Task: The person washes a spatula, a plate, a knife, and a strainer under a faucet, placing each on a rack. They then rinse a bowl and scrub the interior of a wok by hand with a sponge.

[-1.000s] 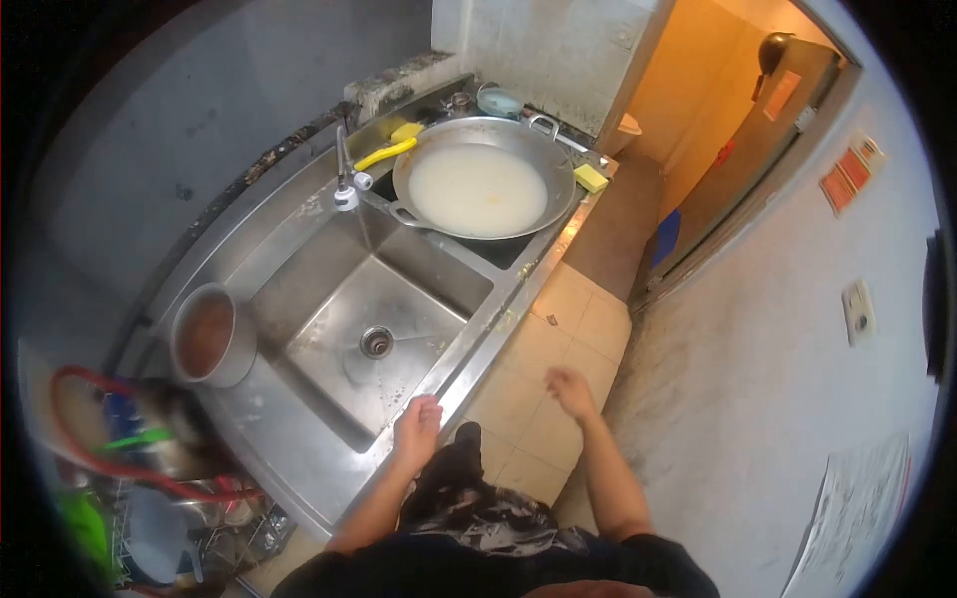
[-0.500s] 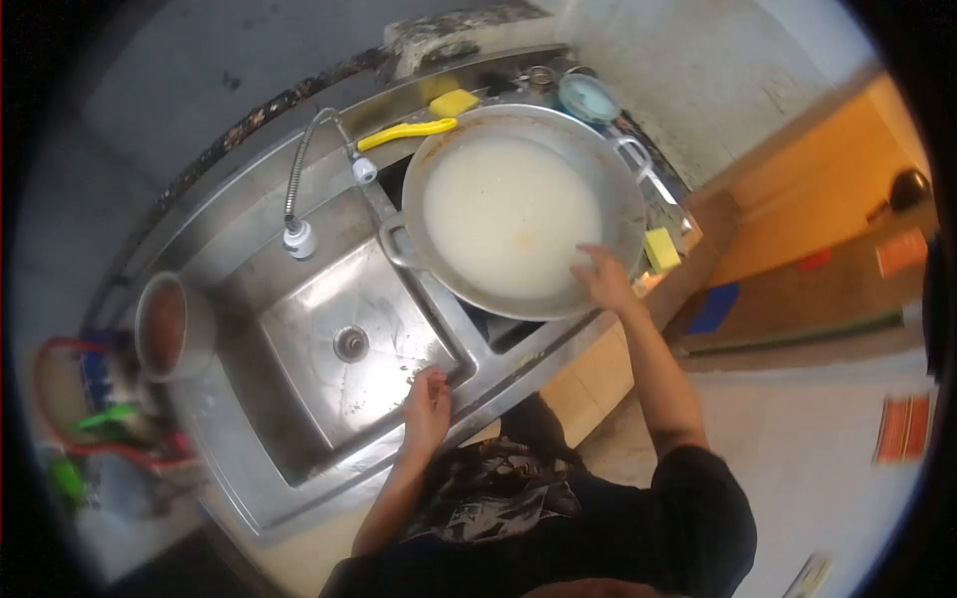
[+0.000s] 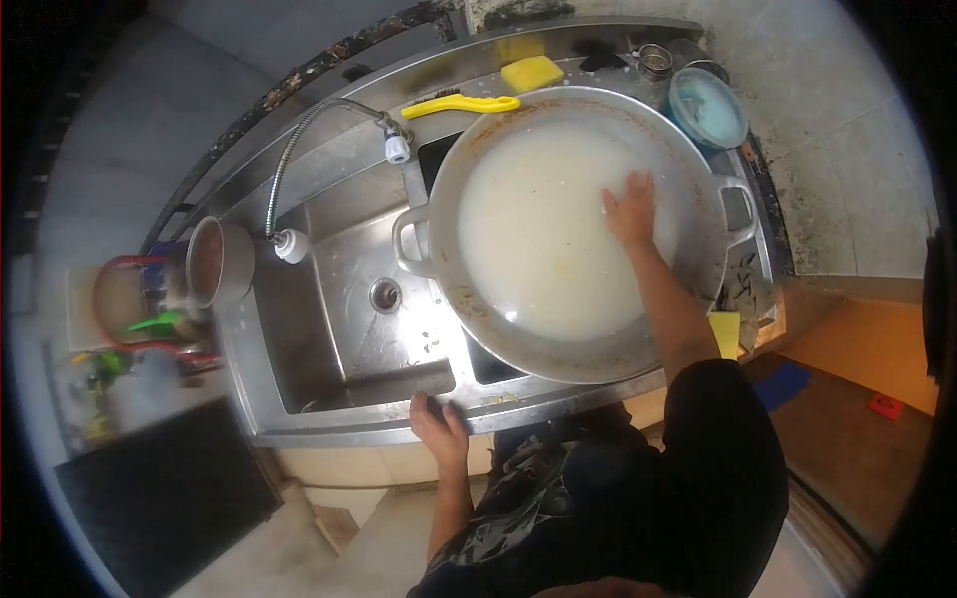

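Observation:
A large metal pan (image 3: 449,234) of cloudy whitish liquid sits over the right side of the steel sink unit. Over the right part of the liquid is my right hand (image 3: 632,209), fingers apart and holding nothing; whether the fingertips touch the surface I cannot tell. My left hand (image 3: 439,427) rests on the front edge of the sink counter (image 3: 339,431), below the sink basin (image 3: 374,344), its fingers bent over the rim.
Behind the pan lie a yellow-handled brush (image 3: 464,104) and a yellow sponge (image 3: 531,74). A tub of bluish liquid (image 3: 708,108) stands at the back right. A flexible faucet (image 3: 284,174) arches over the sink. A metal pot (image 3: 221,261) is at left; another sponge (image 3: 726,334) is at right.
The view has turned and shifted. My right hand has moved from the pan's near rim inward over the liquid. My left hand has come down onto the counter's front edge.

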A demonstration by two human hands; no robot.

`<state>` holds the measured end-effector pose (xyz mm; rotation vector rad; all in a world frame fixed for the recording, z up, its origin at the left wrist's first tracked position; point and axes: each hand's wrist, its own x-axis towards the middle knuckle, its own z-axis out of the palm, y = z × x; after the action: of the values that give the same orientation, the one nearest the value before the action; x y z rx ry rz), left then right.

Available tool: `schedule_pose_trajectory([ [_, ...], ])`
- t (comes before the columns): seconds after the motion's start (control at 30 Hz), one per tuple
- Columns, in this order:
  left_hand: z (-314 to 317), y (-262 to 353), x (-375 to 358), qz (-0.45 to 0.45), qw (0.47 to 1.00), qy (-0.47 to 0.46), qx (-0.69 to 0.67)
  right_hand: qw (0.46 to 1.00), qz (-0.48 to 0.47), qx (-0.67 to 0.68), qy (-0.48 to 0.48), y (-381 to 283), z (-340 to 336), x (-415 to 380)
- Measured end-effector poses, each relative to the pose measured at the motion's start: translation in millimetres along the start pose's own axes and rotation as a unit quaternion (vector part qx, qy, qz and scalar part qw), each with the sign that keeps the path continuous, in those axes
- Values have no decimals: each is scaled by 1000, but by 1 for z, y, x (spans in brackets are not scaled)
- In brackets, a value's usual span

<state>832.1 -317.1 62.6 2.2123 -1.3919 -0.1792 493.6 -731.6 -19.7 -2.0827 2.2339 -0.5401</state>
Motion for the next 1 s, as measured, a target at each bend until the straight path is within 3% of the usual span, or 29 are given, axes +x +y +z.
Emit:
schedule_pose_trajectory([
  [0.17, 8, 8, 4, -17, 996, 39, 78, 994, 9, 42, -104, -40, 22, 14],
  [0.23, 8, 10, 4, -18, 996, 51, 77, 981, -56, 60, -175, -57, 31, 15],
  [0.37, 9, 9, 3, -14, 995, 62, 80, 965, -127, 130, -191, -97, 23, -7],
  [0.43, 9, 9, 4, -13, 995, 60, 83, 925, -179, 217, -254, -114, 9, -20],
  [0.47, 10, 9, 3, -13, 995, 60, 84, 926, -181, 216, -253, -116, 0, -25],
  [0.53, 10, 10, 2, -17, 994, 62, 85, 884, -277, 249, -282, -115, -19, -35],
  [0.57, 10, 12, 4, -17, 994, 62, 85, 895, -285, 220, -263, -109, -32, -38],
  [0.6, 10, 12, 3, -17, 994, 61, 87, 894, -288, 219, -265, -98, -30, -37],
  [0.67, 10, 12, 3, -17, 994, 66, 87, 935, -280, 88, -200, -63, -29, -32],
  [0.8, 9, 11, 5, -18, 994, 71, 80, 956, -206, 23, -210, -6, -35, -15],
  [0.93, 7, 11, 5, -14, 994, 68, 84, 959, -110, -39, -260, 5, -74, 2],
  [1.0, 8, 9, 5, -15, 994, 67, 85, 959, -134, -70, -240, 23, -55, 9],
])
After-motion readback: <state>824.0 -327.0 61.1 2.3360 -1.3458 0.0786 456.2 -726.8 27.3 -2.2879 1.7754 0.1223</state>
